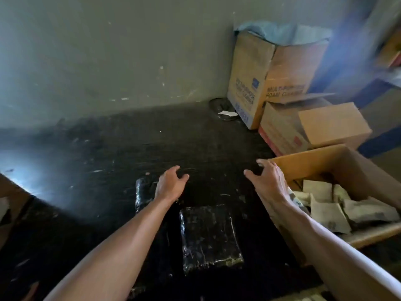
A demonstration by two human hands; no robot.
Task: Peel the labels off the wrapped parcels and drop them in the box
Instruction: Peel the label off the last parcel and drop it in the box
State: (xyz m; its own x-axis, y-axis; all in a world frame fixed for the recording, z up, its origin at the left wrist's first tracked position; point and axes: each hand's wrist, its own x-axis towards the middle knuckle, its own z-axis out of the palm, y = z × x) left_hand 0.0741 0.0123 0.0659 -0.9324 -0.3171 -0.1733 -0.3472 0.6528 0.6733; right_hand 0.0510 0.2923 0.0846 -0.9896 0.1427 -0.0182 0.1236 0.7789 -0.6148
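Both hands hover empty, fingers spread wide: left hand [170, 185] over a parcel [210, 236], right hand [268, 179] beside the box [321, 157], ready to grab.

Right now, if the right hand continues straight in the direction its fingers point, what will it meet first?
Probably nothing close: the right hand points up and slightly left over bare dark table, beside the open box. The wall comes first, though depth is uncertain.
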